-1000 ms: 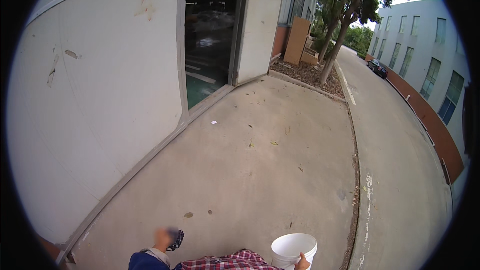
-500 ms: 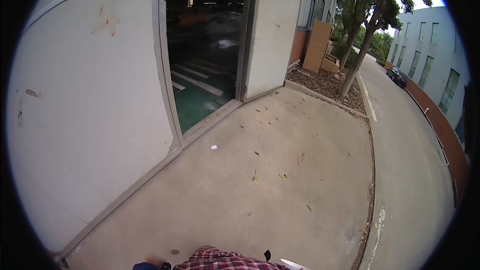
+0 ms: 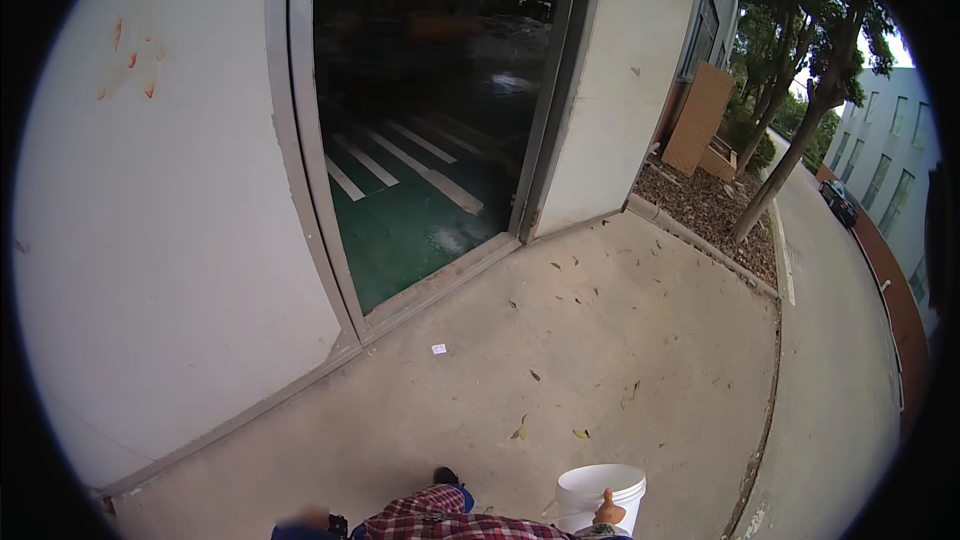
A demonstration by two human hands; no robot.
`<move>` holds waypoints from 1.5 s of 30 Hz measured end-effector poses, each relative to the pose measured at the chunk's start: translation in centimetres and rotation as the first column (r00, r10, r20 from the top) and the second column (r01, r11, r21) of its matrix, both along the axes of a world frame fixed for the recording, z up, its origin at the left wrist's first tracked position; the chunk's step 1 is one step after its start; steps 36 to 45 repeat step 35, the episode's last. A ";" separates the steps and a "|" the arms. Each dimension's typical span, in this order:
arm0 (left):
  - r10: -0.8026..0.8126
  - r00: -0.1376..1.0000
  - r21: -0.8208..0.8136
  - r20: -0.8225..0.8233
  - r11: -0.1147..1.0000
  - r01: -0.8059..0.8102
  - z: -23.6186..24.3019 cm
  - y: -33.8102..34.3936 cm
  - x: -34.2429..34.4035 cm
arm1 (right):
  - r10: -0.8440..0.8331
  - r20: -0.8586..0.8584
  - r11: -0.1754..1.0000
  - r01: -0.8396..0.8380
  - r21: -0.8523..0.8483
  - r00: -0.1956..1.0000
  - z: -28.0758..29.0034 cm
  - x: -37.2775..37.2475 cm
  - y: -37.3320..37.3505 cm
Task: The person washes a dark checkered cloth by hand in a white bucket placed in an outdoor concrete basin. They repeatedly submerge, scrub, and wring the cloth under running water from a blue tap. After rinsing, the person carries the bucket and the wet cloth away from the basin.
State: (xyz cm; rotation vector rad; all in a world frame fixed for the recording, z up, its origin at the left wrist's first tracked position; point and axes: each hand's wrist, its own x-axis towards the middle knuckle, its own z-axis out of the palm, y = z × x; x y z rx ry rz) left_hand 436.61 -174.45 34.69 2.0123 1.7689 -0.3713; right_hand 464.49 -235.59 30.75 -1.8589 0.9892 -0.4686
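My right hand [image 3: 609, 509] is closed over the near rim of a white plastic bucket [image 3: 574, 507], its thumb on top and the other fingers hidden. The bucket hangs or stands at my right side at the lower edge, its open top facing up; I cannot see its bottom. Smeared by motion, my left hand [image 3: 311, 517] shows only in part at the lower edge, beside a dark band, and its fingers cannot be made out. Between the hands is my red checked shirt [image 3: 430, 522], with one dark shoe [image 3: 446, 476] ahead of it.
Ahead left, a doorway with a raised metal sill [image 3: 440, 285] leads to a dark hall with a green floor [image 3: 400, 240]. Its door leaf [image 3: 625, 90] stands swung outward. A kerb [image 3: 700, 245], trees and a road [image 3: 840, 360] with a parked car [image 3: 838, 202] lie right.
The view has shifted forward and turned left, so the doorway looks nearer and larger. The bucket and my right hand have come further into view, and one shoe now shows.
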 end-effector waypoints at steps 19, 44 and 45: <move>0.681 0.675 0.086 0.286 0.683 -0.726 -1.1 16.0 42.1 | 0.035 -0.476 0.955 0.111 0.276 0.879 4.6 42.1 23.0; 0.329 0.942 -0.009 0.063 0.944 -0.329 8.2 20.4 60.7 | 0.486 -0.054 0.798 -0.418 0.434 0.872 14.5 81.6 47.7; 0.329 0.942 -0.009 0.063 0.944 -0.329 8.2 20.4 60.7 | 0.486 -0.054 0.798 -0.418 0.434 0.872 14.5 81.6 47.7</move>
